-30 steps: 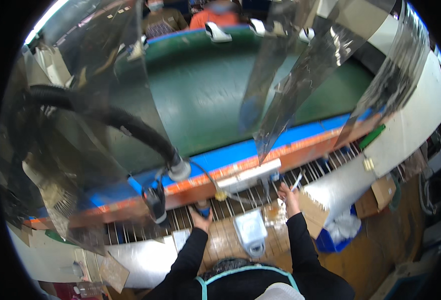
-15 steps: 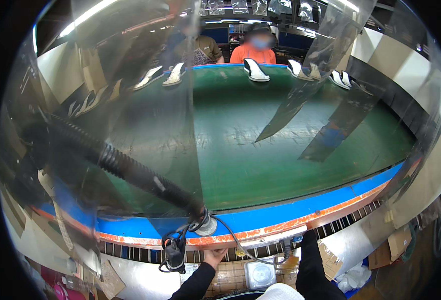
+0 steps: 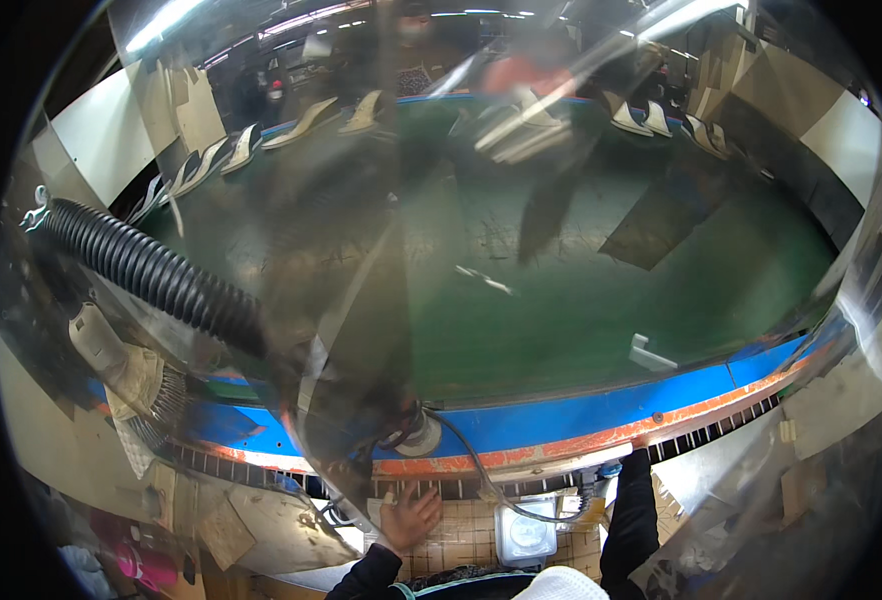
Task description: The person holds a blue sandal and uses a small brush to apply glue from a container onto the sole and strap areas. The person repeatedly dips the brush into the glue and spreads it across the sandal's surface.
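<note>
My left hand [image 3: 409, 518] is in front of the orange-edged rim of the green conveyor table [image 3: 561, 300], fingers spread, with nothing seen in it. Above and beside that hand, a black cable [image 3: 471, 452] runs near the metal end fitting [image 3: 418, 437] of a ribbed hose. To the right, my right forearm [image 3: 629, 530] in a black sleeve reaches up to the table's rim. My right hand is hidden at the edge there, so its fingers do not show. A white square container with a round lid [image 3: 526, 533] lies between my arms.
Clear plastic sheets hang across the view, blurring the table and the people behind it. White-and-black shoe parts [image 3: 306, 124] stand along the far side. A thick black ribbed hose [image 3: 151, 260] crosses at left. Rollers [image 3: 706, 435] run below the blue rim; cardboard [image 3: 226, 533] lies lower left.
My left hand has drawn back from under the rim and its fingers have spread. The plastic sheet has shifted across the view, and the view itself has moved. My right arm stays at the rim.
</note>
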`<state>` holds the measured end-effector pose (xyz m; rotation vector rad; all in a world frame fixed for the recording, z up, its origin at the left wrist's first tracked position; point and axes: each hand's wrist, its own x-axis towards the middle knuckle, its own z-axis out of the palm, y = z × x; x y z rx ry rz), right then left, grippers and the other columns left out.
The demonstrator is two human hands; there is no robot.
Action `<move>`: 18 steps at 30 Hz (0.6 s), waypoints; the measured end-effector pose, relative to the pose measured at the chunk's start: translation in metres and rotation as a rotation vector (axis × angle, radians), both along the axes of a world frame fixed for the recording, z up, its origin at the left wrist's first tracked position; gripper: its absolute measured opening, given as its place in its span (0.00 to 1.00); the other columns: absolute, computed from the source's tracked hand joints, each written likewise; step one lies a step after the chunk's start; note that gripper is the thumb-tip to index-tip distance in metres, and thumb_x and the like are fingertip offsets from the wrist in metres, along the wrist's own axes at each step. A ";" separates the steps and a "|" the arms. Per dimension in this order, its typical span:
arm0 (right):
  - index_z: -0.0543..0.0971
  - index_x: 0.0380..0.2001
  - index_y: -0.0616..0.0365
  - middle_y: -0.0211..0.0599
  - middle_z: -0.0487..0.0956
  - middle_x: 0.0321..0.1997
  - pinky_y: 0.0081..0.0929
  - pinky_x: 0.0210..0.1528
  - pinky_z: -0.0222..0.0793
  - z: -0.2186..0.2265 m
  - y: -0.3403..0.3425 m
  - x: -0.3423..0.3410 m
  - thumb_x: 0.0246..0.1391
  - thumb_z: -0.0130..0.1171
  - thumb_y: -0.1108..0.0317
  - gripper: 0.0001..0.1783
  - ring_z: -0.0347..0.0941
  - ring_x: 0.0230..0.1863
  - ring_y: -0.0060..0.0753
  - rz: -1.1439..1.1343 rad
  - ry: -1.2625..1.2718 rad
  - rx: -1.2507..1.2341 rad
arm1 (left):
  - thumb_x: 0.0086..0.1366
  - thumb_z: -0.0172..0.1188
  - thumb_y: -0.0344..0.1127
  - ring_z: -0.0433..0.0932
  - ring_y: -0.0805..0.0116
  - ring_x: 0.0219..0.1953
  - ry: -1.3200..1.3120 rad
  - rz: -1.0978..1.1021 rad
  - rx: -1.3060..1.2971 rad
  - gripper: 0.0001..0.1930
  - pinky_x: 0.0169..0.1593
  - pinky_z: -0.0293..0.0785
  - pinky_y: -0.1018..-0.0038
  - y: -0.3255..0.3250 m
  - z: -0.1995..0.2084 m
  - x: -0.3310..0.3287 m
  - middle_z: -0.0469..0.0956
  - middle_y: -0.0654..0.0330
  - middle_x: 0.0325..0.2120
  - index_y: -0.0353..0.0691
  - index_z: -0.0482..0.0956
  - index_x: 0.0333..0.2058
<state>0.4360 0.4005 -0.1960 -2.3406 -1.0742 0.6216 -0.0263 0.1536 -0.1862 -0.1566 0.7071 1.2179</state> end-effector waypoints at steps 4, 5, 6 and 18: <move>0.71 0.42 0.62 0.38 0.76 0.32 0.27 0.32 0.69 0.002 0.005 -0.004 0.49 0.65 0.57 0.24 0.75 0.30 0.30 0.026 -0.055 -0.029 | 0.61 0.46 0.69 0.60 0.50 0.62 0.036 0.018 0.084 0.31 0.62 0.57 0.50 0.002 0.013 -0.013 0.61 0.48 0.62 0.56 0.70 0.55; 0.71 0.42 0.63 0.38 0.76 0.32 0.27 0.33 0.69 0.002 0.006 -0.005 0.49 0.65 0.57 0.24 0.75 0.30 0.30 0.032 -0.072 -0.040 | 0.61 0.46 0.69 0.60 0.50 0.62 0.062 0.038 0.044 0.31 0.61 0.58 0.50 0.002 0.017 -0.016 0.61 0.48 0.62 0.56 0.69 0.55; 0.71 0.43 0.63 0.38 0.76 0.32 0.27 0.33 0.70 0.004 0.008 -0.004 0.49 0.65 0.57 0.24 0.75 0.31 0.30 0.046 -0.084 -0.047 | 0.61 0.46 0.68 0.62 0.50 0.60 0.051 0.049 0.082 0.31 0.59 0.61 0.50 0.001 0.021 -0.019 0.63 0.48 0.61 0.56 0.68 0.55; 0.70 0.45 0.64 0.37 0.76 0.32 0.27 0.40 0.71 0.060 -0.033 0.017 0.47 0.67 0.57 0.28 0.74 0.35 0.31 0.229 0.035 -0.015 | 0.64 0.49 0.62 0.71 0.56 0.54 -0.037 0.095 0.207 0.32 0.54 0.69 0.59 -0.023 0.069 -0.027 0.65 0.51 0.61 0.57 0.61 0.64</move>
